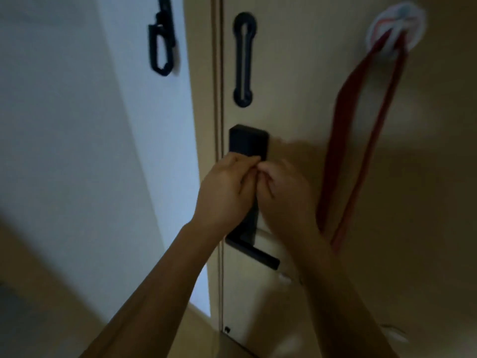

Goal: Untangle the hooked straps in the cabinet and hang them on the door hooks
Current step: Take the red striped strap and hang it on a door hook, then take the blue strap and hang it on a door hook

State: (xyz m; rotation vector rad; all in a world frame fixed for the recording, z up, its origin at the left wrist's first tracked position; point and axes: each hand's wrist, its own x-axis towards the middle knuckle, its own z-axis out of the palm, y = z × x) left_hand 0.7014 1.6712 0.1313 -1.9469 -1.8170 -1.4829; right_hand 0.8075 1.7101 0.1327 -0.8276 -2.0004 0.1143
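The left hand [227, 187] and right hand [286, 192] meet in front of the black door lock [247, 143]. Their fingers [245, 161] are curled and the tips touch, but I cannot tell whether they pinch anything. A red strap [346, 120] hangs looped from a round white hook [395, 34] on the door [296, 86], just right of the hands.

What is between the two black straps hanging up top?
In the head view, only the vertical door edge runs between the left black strap and the right black strap.

Red strap [347, 120]; white round hook [414, 24]; black lock plate [247, 140]; beige door [296, 73].
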